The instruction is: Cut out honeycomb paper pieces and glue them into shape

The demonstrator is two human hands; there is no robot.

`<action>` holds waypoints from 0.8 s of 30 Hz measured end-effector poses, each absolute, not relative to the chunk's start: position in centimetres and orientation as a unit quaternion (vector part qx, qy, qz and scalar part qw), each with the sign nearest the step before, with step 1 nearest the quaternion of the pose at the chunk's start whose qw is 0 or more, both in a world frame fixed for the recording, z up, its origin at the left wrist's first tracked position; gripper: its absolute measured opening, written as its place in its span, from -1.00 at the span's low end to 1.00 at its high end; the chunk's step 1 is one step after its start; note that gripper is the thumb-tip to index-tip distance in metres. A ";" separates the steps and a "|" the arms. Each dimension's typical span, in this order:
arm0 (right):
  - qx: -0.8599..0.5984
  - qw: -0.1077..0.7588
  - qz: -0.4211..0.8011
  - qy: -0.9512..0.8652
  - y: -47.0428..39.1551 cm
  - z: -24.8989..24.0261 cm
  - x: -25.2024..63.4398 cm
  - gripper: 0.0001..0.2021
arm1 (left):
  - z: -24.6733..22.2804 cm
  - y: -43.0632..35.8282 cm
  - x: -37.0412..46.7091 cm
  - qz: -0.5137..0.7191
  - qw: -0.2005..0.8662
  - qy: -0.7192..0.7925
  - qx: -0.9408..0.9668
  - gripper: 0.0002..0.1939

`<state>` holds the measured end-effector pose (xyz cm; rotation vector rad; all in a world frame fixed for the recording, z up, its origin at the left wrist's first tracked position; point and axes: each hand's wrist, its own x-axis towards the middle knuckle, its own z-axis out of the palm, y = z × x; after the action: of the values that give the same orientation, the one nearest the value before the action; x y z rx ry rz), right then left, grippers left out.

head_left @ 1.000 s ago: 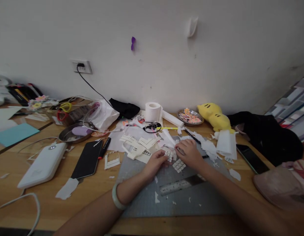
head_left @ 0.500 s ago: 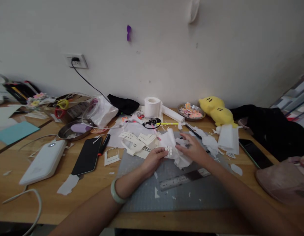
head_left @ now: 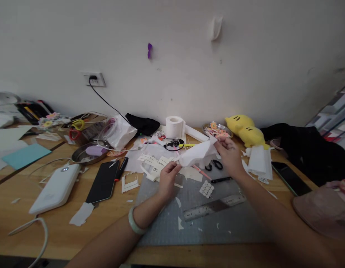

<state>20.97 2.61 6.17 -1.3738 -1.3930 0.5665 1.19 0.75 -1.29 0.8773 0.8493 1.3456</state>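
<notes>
A thin white sheet of paper (head_left: 197, 153) is stretched between my two hands above the grey cutting mat (head_left: 161, 227). My left hand (head_left: 168, 178) pinches its left end, and my right hand (head_left: 229, 153) grips the opposite, raised corner. On the mat below lies a small white cutout of rounded cells (head_left: 206, 189). Just above the cutout are a slim black tool (head_left: 221, 179), perhaps a pen or craft knife, and black-handled scissors (head_left: 217, 164), partly covered by the paper. Nearer to me rests a metal ruler (head_left: 203, 211). Paper pieces with drawn lines (head_left: 154, 169) lie behind my left hand.
A white paper roll (head_left: 174, 128), a metal dish of colourful cutouts (head_left: 228, 132) and a yellow plush toy (head_left: 246, 132) line the wall. Left of the mat are a black phone (head_left: 102, 182) and a white power bank (head_left: 55, 190). Another phone (head_left: 291, 178) lies right.
Both hands have lifted the white paper off the mat, the right one moving up and right. The cell cutout, formerly at my left fingers, now lies on the mat. Scissors and black tool are uncovered.
</notes>
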 end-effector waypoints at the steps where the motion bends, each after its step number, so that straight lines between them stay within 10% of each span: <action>1: -0.582 0.515 0.227 -0.587 2.6 6.0 21.2 -0.68 | -1.4 0.8 1.2 0.578 0.620 0.368 0.382 -0.77; 8: -0.618 0.415 0.143 -0.652 2.5 3.7 21.4 -0.52 | -1.3 0.6 1.5 0.477 0.696 0.380 0.378 -0.78; 17: -0.529 0.257 0.129 -0.798 0.7 1.5 19.5 -0.87 | -0.6 -0.6 1.7 0.315 0.749 0.363 0.456 -0.76; 24: -0.468 0.237 0.073 -0.849 0.6 2.1 19.8 -0.76 | -0.2 -0.7 1.7 0.392 0.710 0.363 0.459 -0.74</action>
<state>19.75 0.63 2.09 -1.2819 -2.3268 0.1991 1.74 -0.73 -0.21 1.0174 0.8054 0.8701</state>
